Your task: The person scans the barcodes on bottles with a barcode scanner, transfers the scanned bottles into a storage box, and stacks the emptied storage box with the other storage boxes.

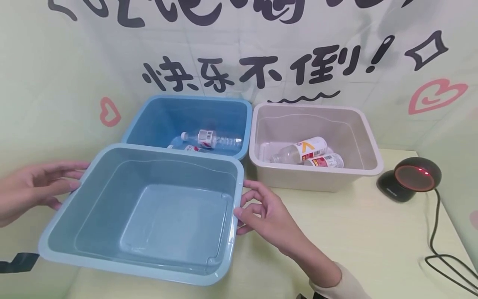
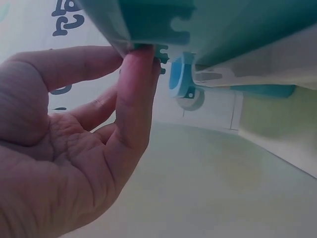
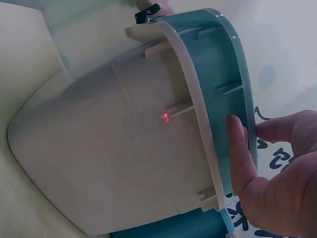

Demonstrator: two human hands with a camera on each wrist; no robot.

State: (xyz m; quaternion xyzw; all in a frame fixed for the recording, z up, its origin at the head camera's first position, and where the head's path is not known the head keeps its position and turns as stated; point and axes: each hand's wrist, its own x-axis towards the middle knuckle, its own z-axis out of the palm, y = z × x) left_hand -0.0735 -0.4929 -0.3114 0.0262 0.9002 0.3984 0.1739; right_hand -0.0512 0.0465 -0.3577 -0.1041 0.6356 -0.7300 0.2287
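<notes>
A light blue plastic bin, nothing visible in it, is held tilted toward me in the head view. At its left rim, my left hand pinches the edge between thumb and fingers; the left wrist view shows those fingers bent against the rim. My right hand grips the opposite rim. From the right wrist view, the light blue bin sits nested inside a beige bin, whose outer side carries a red light spot. The head view hides that lower bin.
Behind stand a blue bin and a beige bin side by side. Each holds clear plastic bottles, such as one bottle and another bottle. A black scanner with a cable stands at right on the table.
</notes>
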